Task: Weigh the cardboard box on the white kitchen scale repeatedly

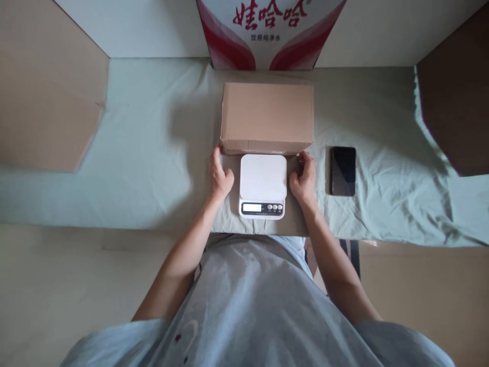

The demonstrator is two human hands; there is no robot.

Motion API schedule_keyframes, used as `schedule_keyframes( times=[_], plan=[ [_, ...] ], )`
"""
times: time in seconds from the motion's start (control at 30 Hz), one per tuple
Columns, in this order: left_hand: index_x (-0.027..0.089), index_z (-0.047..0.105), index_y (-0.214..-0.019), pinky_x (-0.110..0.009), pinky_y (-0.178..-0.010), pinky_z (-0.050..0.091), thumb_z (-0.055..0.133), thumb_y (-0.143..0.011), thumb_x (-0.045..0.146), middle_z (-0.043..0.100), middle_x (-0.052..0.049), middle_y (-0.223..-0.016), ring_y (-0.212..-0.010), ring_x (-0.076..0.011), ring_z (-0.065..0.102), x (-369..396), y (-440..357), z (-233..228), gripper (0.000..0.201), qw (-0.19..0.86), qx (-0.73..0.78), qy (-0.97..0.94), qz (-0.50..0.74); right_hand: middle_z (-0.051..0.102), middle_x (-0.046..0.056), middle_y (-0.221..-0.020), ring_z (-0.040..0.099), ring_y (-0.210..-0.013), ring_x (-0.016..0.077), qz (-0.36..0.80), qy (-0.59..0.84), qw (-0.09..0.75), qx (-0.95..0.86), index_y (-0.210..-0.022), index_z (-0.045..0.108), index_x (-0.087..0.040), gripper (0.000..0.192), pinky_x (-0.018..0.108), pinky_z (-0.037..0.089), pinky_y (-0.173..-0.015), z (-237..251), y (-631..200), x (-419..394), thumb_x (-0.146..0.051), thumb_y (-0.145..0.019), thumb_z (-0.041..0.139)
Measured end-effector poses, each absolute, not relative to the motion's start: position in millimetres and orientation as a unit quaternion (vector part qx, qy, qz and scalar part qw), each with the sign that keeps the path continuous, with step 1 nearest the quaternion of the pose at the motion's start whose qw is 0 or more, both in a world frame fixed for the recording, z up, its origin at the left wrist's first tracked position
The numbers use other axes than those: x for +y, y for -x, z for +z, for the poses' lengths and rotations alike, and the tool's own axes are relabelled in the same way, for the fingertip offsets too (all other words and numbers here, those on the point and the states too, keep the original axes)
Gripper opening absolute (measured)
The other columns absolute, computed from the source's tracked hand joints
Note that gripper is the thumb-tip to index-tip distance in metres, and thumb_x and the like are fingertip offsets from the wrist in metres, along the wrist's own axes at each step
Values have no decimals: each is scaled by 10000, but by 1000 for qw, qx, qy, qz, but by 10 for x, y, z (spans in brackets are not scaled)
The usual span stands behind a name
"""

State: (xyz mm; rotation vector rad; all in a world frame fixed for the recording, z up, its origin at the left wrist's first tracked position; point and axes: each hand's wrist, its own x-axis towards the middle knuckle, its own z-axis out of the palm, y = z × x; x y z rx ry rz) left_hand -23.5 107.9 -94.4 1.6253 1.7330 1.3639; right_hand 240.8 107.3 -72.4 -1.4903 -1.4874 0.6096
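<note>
A plain brown cardboard box (267, 117) lies closed on the pale green cloth (153, 153), just behind a white digital scale (263, 186). My left hand (219, 176) grips the box's near left bottom corner, fingers curled. My right hand (303, 178) grips the near right bottom corner in the same way. The scale sits between my two hands with nothing on its platform; its small display and buttons face me.
A black phone (343, 171) lies face up to the right of my right hand. A red and white printed carton (267, 30) stands behind the box. Brown cardboard panels (46, 86) flank the table on the left and right (454, 92).
</note>
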Motion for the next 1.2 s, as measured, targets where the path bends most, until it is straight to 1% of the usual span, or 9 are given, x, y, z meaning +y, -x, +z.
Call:
schedule_keyframes(
  times=[0.27, 0.43, 0.53, 0.6, 0.7, 0.8, 0.97, 1.07, 1.2],
  plan=[
    [156, 313, -1409, -358, -1182, 285, 454, -636, -29, 437, -127, -1466, -1375, -196, 407, 1078, 204, -925, 808, 219, 633, -566, 481, 546, 87, -1254, 555, -1136, 214, 229, 609, 463, -602, -1300, 439, -234, 687, 474, 453, -1047, -746, -2366, 1061, -56, -637, 473],
    [137, 301, -1409, -372, -1191, 267, 469, -638, -12, 412, -139, -1486, -1395, -204, 380, 1128, 255, -924, 803, 233, 634, -555, 485, 551, 81, -1263, 573, -1108, 202, 281, 624, 487, -543, -1305, 431, -244, 703, 461, 459, -1024, -755, -2412, 1151, -79, -623, 480],
    [176, 301, -1418, -366, -1213, 224, 475, -650, -6, 378, -99, -1518, -1425, -192, 333, 1283, 329, -858, 809, 243, 627, -561, 484, 510, 72, -1341, 566, -1154, 204, 317, 606, 502, -529, -1340, 360, -294, 755, 440, 506, -947, -708, -2436, 1332, -115, -617, 482],
    [202, 344, -1404, -348, -1219, 216, 477, -661, -7, 392, -69, -1515, -1426, -182, 333, 1435, 362, -787, 784, 244, 617, -570, 486, 511, 58, -1350, 542, -1194, 213, 347, 569, 512, -543, -1304, 393, -297, 735, 437, 504, -948, -652, -2423, 1486, -140, -593, 492],
    [204, 422, -1348, -377, -1200, 275, 490, -690, 17, 494, -67, -1439, -1385, -209, 404, 1647, 362, -643, 688, 273, 606, -570, 483, 613, 42, -1145, 585, -1061, 218, 370, 528, 519, -561, -1125, 526, -242, 553, 438, 506, -931, -544, -2367, 1693, -191, -574, 516],
    [178, 440, -1313, -420, -1175, 320, 510, -716, 66, 547, -93, -1370, -1348, -249, 447, 1709, 325, -446, 611, 284, 602, -568, 483, 616, 12, -931, 595, -902, 203, 361, 505, 534, -574, -996, 557, -226, 406, 416, 523, -861, -405, -2330, 1773, -269, -593, 556],
    [247, 356, -1370, -347, -1171, 331, 501, -712, 52, 476, -45, -1424, -1373, -191, 410, 1307, 233, -150, 701, 214, 569, -580, 542, 599, 24, -961, 592, -1003, 229, 318, 490, 569, -579, -1030, 551, -245, 401, 442, 491, -952, -142, -2346, 1420, -338, -645, 615],
    [261, 311, -1400, -367, -1174, 316, 473, -733, 41, 437, -58, -1463, -1395, -182, 379, 876, 151, -134, 720, 215, 586, -562, 544, 618, 29, -962, 606, -987, 234, 310, 518, 562, -565, -1047, 567, -246, 377, 488, 467, -995, -81, -2366, 1007, -332, -682, 606],
    [279, 282, -1418, -385, -1176, 309, 471, -756, 52, 400, -74, -1489, -1409, -186, 360, 412, 73, -241, 726, 228, 611, -549, 522, 638, 43, -1029, 599, -1071, 260, 322, 547, 545, -548, -1077, 563, -254, 410, 511, 457, -997, -136, -2392, 565, -297, -673, 620]
  ],
)
